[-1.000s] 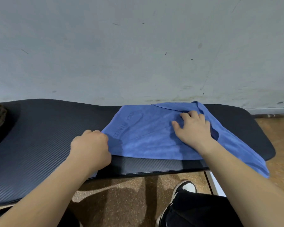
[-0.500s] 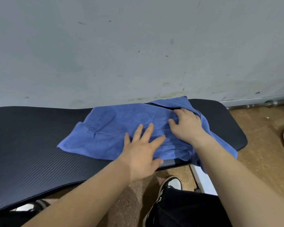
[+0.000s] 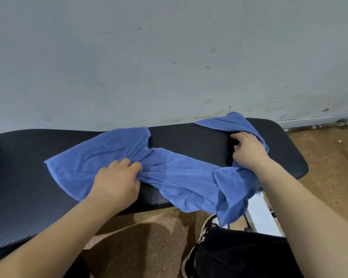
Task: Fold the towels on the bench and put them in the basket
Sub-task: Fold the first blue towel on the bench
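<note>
Nearest, the left hand (image 3: 117, 181) has its fingers curled into the bunched middle of the soft blue towel (image 3: 181, 175). The towel lies crumpled across the black, ribbed, padded bench (image 3: 189, 137), one corner drooping over the near edge. Farther right, the right hand (image 3: 247, 151) curls its fingers round a gathered fold, before a scuffed grey wall (image 3: 169, 67).

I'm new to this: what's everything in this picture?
towel: one, blue, bunched across the bench, right part hanging off the front edge
bench: one, black, padded, along the wall
wall: grey, scuffed, behind the bench
floor: brown, below
frame: one, white, under the bench's right end
shoe: one, black and white, on the floor
garment: black, on the person's leg, bottom of view
hands: two, bare; left hand grips the towel's middle, right hand grips its right end
</note>
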The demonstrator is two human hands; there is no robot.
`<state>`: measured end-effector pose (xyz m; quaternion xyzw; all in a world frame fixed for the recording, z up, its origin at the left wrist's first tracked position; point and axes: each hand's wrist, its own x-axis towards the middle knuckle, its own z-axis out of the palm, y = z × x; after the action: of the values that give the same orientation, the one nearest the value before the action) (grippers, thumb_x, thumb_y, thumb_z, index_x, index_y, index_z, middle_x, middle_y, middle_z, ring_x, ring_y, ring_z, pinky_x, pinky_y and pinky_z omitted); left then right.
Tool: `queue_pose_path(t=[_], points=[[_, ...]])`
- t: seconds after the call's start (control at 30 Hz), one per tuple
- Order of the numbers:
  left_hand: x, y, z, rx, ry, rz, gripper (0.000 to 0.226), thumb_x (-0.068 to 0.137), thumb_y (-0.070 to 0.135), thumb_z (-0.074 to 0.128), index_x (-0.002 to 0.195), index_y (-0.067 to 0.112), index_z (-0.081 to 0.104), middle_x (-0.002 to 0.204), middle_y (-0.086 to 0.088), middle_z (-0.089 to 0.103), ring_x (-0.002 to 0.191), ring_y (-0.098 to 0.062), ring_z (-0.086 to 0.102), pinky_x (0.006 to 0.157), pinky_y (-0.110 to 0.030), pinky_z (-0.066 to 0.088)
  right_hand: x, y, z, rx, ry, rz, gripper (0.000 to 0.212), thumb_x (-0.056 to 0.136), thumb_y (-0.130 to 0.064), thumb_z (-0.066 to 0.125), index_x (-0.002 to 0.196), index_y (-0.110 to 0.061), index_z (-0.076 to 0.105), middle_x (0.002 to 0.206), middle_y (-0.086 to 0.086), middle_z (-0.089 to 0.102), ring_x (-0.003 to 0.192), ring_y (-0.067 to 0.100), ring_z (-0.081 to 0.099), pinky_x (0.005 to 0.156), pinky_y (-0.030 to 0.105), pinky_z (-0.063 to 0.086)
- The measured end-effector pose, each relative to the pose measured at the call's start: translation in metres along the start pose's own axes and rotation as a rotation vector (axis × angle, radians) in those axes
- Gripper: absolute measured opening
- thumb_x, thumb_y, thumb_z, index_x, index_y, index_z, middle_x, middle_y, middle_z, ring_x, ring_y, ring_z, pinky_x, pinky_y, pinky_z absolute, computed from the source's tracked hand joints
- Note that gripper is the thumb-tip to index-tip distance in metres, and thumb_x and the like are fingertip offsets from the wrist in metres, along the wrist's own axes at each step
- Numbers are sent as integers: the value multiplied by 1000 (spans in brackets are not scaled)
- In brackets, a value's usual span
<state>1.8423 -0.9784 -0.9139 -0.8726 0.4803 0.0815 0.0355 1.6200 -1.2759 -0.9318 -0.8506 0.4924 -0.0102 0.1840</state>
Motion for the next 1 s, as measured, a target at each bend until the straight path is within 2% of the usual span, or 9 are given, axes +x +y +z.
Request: queue_pose_path(t=[0.1, 0.17, 0.23, 0.27, 0.43, 0.6, 0.7, 0.83, 1.0], points=[[-7, -32, -12, 0, -103, -139, 9, 94, 36, 45, 100, 29, 47, 95, 6, 51, 94, -23, 57, 69, -36, 47, -4, -5, -3, 2, 27, 6, 52, 86, 5, 60, 135, -8, 64, 131, 14, 64, 121, 36, 56, 101, 48, 46], [-12, -45, -17, 25, -153, -169, 8, 91, 35, 46, 96, 29, 43, 92, 7, 49, 87, -22, 56, 67, -36, 49, -12, -25, -9, -35, 88, 14, 32, 84, 1, 57, 109, -12, 73, 109, 10, 70, 110, 37, 58, 96, 49, 45], [-19, -47, -21, 9, -162, -148, 10, 88, 36, 47, 94, 31, 41, 94, 8, 49, 87, -21, 58, 68, -36, 49, -26, -61, -13, -141, 160, -59, 14, 84, -12, 53, 77, -17, 63, 80, 4, 63, 89, 36, 58, 86, 45, 45], [-22, -45, -22, -6, -152, -128, 11, 86, 37, 48, 93, 32, 40, 93, 10, 49, 87, -21, 58, 69, -37, 48, -34, -80, -11, -149, 162, -145, 14, 86, -21, 51, 74, -19, 57, 76, 2, 59, 82, 34, 57, 80, 43, 47], [-24, -51, -26, -99, -121, -88, 21, 85, 34, 46, 106, 35, 49, 97, 12, 58, 86, -20, 60, 70, -35, 50, -74, -142, 11, -212, -335, -278, 32, 91, -61, 55, 93, -29, 55, 91, -10, 56, 83, 17, 57, 69, 35, 45], [-15, -70, -19, -125, -184, -104, 22, 93, 39, 52, 114, 38, 45, 109, 11, 50, 94, -20, 58, 79, -40, 56, -54, -114, 7, -247, -457, -91, 34, 97, -55, 55, 91, -22, 49, 103, 2, 59, 87, 21, 59, 78, 38, 51], [-4, -69, -16, -145, -164, -136, 13, 93, 32, 50, 103, 32, 42, 99, 9, 50, 88, -22, 56, 71, -39, 52, -47, -80, 0, -185, -469, 34, 37, 96, -58, 54, 90, -22, 49, 104, 3, 59, 85, 20, 58, 73, 34, 45], [0, -61, -21, -106, -211, -125, 8, 89, 28, 45, 97, 30, 44, 93, 7, 53, 87, -23, 58, 74, -42, 55, -49, -42, -19, -114, -386, 150, 40, 93, -60, 59, 88, -20, 53, 85, 0, 61, 78, 18, 58, 69, 32, 42], [3, -54, -28, -62, -30, -94, 20, 89, 20, 45, 99, 31, 59, 100, 6, 59, 92, -22, 55, 70, -39, 50, -60, -78, -6, 46, -210, -106, 32, 90, -52, 67, 88, -21, 62, 82, -3, 63, 78, 17, 60, 68, 32, 48]])
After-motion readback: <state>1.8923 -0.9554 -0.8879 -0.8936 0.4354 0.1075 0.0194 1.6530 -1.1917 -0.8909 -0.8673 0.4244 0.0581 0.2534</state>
